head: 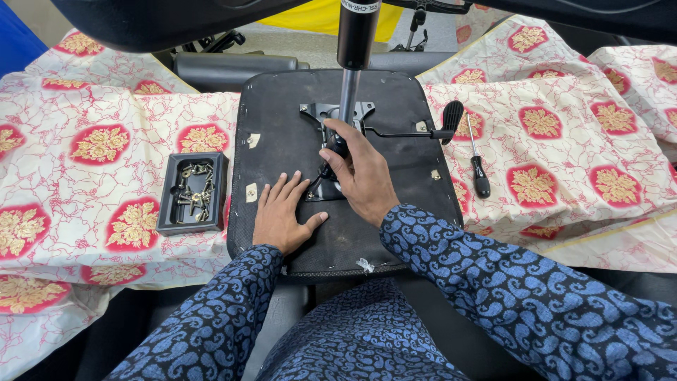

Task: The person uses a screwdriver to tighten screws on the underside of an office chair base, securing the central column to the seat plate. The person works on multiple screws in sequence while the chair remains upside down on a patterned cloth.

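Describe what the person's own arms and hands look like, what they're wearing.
Both arms wear long sleeves of dark navy fabric printed with a lighter blue paisley pattern, reaching to the wrists. The left hand and right hand are bare: no gloves, and no rings or watch visible.

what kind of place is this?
Probably a chair assembly or repair workspace: an upturned seat base with its metal mechanism, a tray of screws and a screwdriver on a cloth-covered surface.

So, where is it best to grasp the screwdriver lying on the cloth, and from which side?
Probably by the black handle at the near end of the screwdriver, coming from above. It lies flat on the patterned cloth with its thin shaft pointing away; the handle is thicker and nothing crowds it.
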